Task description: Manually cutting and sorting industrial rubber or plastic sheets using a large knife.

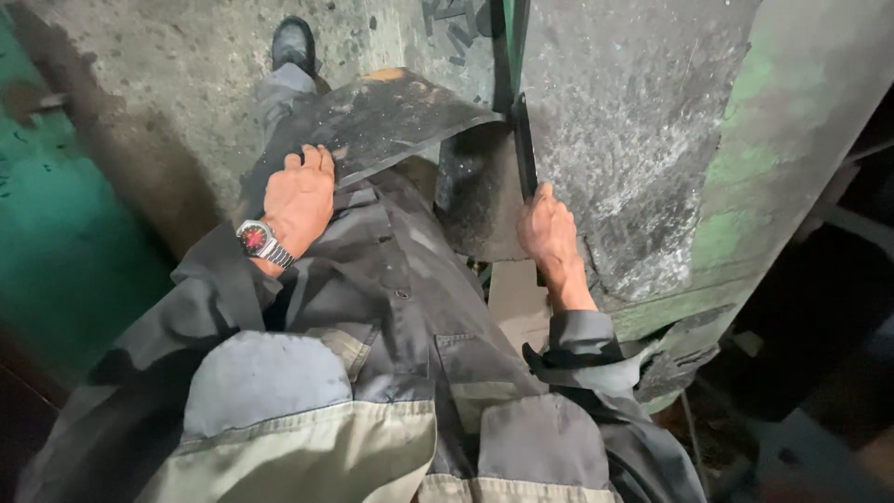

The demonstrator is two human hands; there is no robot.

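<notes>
I look down my grey and beige work jacket. My left hand (300, 197), with a red-faced wristwatch (255, 238) on its wrist, lies palm down on the near edge of a dark, dirty metal sheet (382, 116) that curves over my leg. My right hand (548, 231) is closed around a thin dark upright bar (523, 140) at the edge of a large grey machine body (633, 121). The sheet's right corner reaches to that bar.
My black shoe (294, 42) stands on a stained concrete floor (168, 84). A green surface (47, 251) lies at the left. The machine has a chipped green-painted rim (745, 186) on the right, with dark clutter beyond it.
</notes>
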